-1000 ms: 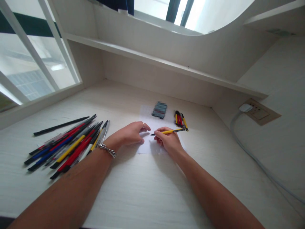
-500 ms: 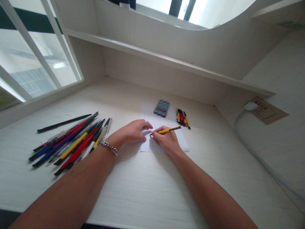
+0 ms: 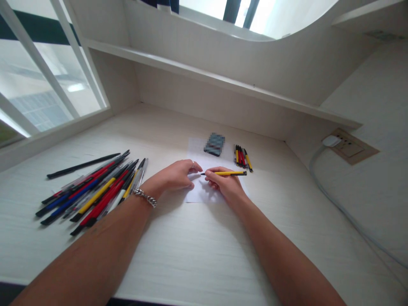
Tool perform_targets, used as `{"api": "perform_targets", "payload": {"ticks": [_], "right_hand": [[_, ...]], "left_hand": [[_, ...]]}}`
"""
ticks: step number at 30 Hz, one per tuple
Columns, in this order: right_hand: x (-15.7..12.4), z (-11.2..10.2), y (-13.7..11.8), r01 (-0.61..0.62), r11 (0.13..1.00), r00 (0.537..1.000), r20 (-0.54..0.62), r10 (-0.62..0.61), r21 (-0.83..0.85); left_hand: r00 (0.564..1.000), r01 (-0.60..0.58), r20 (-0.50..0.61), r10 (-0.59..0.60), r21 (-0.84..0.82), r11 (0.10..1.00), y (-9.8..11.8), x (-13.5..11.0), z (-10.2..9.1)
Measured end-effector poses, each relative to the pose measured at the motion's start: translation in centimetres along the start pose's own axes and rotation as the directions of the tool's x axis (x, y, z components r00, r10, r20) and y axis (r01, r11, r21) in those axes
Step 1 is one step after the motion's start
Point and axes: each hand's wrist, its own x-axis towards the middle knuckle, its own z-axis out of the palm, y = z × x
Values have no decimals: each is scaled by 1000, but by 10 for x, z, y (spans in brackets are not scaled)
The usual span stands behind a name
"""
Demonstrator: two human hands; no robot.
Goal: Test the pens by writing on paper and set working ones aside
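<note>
A yellow pen with black ends is pinched in my right hand, its dark tip pointing left towards my other hand. The pen lies nearly level over a white sheet of paper; whether the tip touches it I cannot tell. On the sheet's left side rests my left hand, thumb and fingers apart, holding nothing. It wears a ring and a chain bracelet. Behind the hands, a small blurred-out dark object sits on the paper's far part.
Left of my forearm lies a spread pile of pens in several colours, with one black pen apart behind it. A small row of pens lies right of the paper. A white cable runs from the wall socket.
My right hand has tipped the pen flatter, and its tip has risen away from where it was on the paper. My left hand stays in place. The view has shifted slightly.
</note>
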Motion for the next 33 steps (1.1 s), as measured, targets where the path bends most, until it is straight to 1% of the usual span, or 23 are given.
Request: {"api": "perform_targets", "payload": {"ticks": [2, 4, 7, 10, 12, 15, 17, 19, 20, 22, 24, 25, 30, 33], "right_hand": [[-2, -5, -6, -54, 991, 999, 11, 53, 126], [-4, -9, -12, -78, 979, 997, -12, 81, 191], [-6, -15, -17, -44, 971, 997, -45, 56, 234], [-9, -19, -14, -18, 960, 999, -38, 29, 280], [-12, -20, -10, -12, 952, 999, -34, 24, 305], [-17, -19, -4, -13, 951, 999, -30, 23, 308], [-19, -21, -4, -22, 957, 1000, -11, 26, 289], [-19, -26, -5, -20, 961, 1000, -7, 23, 274], [-18, -29, -6, -9, 962, 999, -28, 18, 273], [-16, -38, -7, 36, 961, 993, -121, -3, 273], [-14, -45, -8, 83, 960, 975, -221, -23, 266], [-13, -47, -8, 93, 960, 968, -251, -25, 263], [-10, -51, -9, 78, 965, 954, -300, 1, 251], [-10, -51, -9, 68, 969, 960, -279, 1, 239]], "left_hand": [[1000, 0, -8, -1, -27, 1000, 0, 0, 1], [999, 3, -34, -4, -49, 999, -1, 1, 3], [995, -9, -103, 3, -58, 998, 2, 2, 5], [988, -40, -149, 28, -79, 996, 12, 3, 8], [989, -70, -140, 53, -119, 990, 19, 2, 11], [989, -130, -96, 116, -157, 979, 27, 2, 16], [987, -148, -82, 137, -152, 977, 28, 2, 19], [987, -142, -97, 129, -138, 980, 28, 2, 20], [986, -133, -118, 118, -133, 982, 27, 2, 20], [981, -116, -169, 95, -121, 986, 26, 3, 18], [976, -101, -205, 77, -112, 989, 26, 3, 17], [973, -96, -220, 70, -112, 989, 27, 3, 17], [956, -103, -289, 54, -158, 982, 33, 3, 22], [947, -119, -317, 42, -227, 967, 35, 3, 26]]}}
